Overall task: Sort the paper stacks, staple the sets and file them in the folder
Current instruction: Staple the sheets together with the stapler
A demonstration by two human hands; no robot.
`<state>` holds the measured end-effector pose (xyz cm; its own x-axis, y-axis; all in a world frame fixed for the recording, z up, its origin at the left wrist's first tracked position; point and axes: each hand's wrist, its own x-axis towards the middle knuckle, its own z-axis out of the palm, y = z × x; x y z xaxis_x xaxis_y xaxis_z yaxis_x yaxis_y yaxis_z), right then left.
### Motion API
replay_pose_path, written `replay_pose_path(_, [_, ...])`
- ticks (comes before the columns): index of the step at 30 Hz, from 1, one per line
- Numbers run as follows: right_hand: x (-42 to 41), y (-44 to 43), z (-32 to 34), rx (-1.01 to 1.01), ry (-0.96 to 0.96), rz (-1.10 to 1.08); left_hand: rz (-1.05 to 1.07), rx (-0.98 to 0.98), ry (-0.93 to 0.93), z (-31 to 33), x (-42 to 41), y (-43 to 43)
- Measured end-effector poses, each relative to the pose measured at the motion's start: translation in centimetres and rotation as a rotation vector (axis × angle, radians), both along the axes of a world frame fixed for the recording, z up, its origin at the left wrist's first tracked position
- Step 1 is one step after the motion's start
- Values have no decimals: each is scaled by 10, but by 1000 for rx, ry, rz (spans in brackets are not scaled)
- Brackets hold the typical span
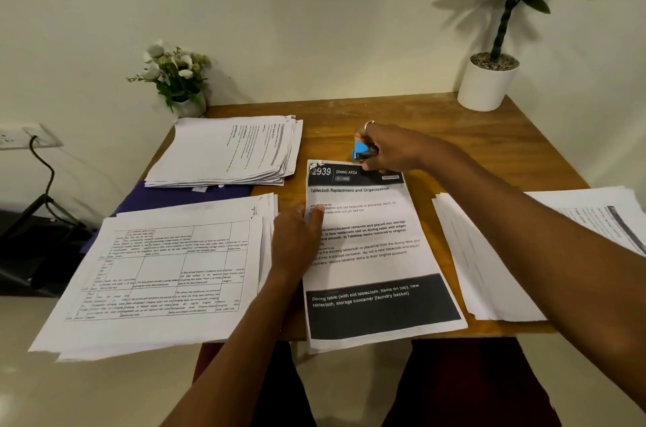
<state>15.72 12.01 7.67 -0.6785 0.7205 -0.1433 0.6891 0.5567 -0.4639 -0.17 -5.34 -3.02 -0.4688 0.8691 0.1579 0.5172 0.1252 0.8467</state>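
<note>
A printed set headed "Dining Area" (377, 251) lies in the middle of the wooden table (454, 133), its lower edge hanging over the front. My left hand (297, 237) presses flat on its left edge. My right hand (388, 150) grips a small blue stapler (361, 151) just above the set's top edge. A stack with tables (157, 272) lies at the left, another stack (230, 150) behind it, and a spread stack (524, 251) at the right. A dark blue folder (157, 197) shows between the two left stacks, mostly covered.
A white pot with a tall green plant (487, 82) stands at the back right corner. A small flower pot (181, 84) sits at the back left. A wall socket with a black cable (31, 143) is at the far left. My legs are below the table's front edge.
</note>
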Motion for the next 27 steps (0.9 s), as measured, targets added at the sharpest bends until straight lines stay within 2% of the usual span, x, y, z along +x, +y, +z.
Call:
replay_pose_path(3, [-12,2,2,108,-16,68,0,4,-18,0,0,-1])
replay_pose_path(10, [-28,-2,2,26,-83,199,-3,-10,-44,2,3,-2])
replay_pose_path(21, [-25,-2,6,8,9,174,24,-39,-22,2,3,1])
replay_pose_path(27, [-26,-1,14,42,-94,235,20,-39,-38,1,4,1])
